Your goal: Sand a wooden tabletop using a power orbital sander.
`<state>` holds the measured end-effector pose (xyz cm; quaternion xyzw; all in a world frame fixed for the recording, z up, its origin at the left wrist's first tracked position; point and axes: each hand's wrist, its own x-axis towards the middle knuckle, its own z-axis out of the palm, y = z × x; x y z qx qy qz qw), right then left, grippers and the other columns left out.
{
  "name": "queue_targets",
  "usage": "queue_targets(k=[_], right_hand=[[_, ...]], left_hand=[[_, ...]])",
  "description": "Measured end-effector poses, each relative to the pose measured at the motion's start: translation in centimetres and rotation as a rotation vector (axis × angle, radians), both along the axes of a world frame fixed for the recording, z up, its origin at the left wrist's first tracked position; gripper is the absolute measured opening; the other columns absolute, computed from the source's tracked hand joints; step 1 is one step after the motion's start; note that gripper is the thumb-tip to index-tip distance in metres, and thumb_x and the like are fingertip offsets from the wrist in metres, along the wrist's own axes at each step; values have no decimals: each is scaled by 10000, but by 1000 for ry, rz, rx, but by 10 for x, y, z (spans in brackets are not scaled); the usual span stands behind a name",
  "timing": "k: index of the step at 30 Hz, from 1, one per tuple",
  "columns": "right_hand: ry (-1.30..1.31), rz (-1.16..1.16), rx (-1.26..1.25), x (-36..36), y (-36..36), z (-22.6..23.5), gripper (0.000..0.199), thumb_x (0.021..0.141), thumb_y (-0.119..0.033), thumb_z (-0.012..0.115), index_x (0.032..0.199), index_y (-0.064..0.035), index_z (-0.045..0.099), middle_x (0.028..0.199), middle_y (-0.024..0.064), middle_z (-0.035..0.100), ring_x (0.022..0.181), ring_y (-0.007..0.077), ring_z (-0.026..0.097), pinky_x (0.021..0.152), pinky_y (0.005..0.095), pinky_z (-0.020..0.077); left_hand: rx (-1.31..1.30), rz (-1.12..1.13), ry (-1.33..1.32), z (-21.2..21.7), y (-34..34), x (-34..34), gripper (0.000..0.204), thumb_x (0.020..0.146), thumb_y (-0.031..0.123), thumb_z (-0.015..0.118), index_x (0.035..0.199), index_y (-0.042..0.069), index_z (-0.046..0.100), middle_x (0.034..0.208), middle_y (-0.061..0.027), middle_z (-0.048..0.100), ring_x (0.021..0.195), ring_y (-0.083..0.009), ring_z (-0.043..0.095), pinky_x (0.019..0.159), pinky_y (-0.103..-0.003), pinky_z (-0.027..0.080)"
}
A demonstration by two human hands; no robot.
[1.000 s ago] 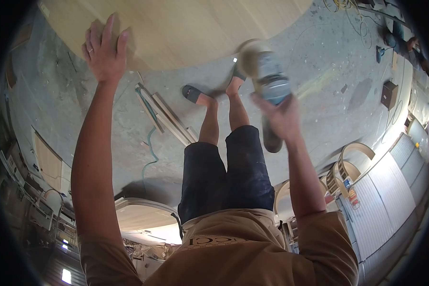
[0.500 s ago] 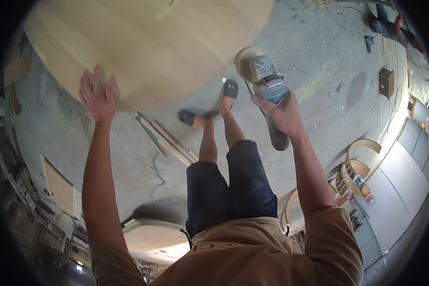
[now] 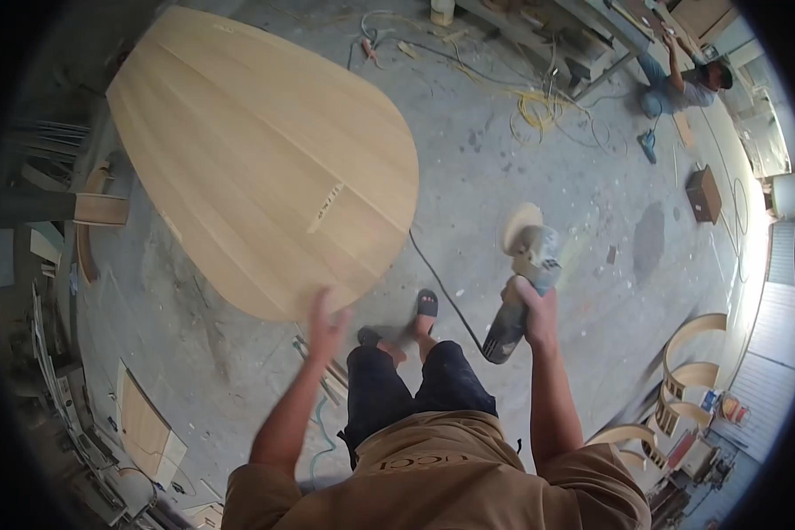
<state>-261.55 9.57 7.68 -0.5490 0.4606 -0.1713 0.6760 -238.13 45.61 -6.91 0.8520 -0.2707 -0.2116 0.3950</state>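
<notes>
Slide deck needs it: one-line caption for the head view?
Person's left hand at the edge of an oval wooden panel, right hand gripping an angle grinder above the concrete floor.

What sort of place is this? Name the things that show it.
Probably a woodworking workshop: a large oval pale wooden panel, a grey handheld disc sander in the right hand, and curved bent-wood pieces on the concrete floor.
</notes>
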Motion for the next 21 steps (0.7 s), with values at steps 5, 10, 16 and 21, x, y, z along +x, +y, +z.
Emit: queue_targets(k=[5,10,16,21], right_hand=[[-293,-166,180,-9,-29,21,510,1019,-445,636,1277,-9,574,1009,130,673,849,236,684,722,367,577],[-578,-236,354,18,-45,37,552,1039,-522,599,1307,-41,559,1050,125,646,917,269,671,805,404,577],[-606,-157,341,50,-74,65,647,1030,-612,557,1320,-34,559,1055,133,659,967,296,686,849,417,577],[-462,-8,7,73,-115,79,834,1002,-735,495,1419,-14,527,1284,173,670,1248,320,626,1089,474,481]], left_hand=[[-246,-294,264,109,-147,-90,681,949,293,788,1498,10,499,1493,-187,565,1344,-338,589,1131,-420,461],[-288,-552,945,167,-246,-111,601,973,347,783,1365,-26,522,1189,-116,661,1084,-166,651,919,-312,521],[-378,-583,1581,214,-322,-44,556,941,292,813,1335,12,538,1049,-86,699,874,-156,694,760,-330,557],[-495,-748,1405,216,-376,-17,616,862,199,823,1371,-3,541,1029,-89,682,857,-168,686,766,-330,571]])
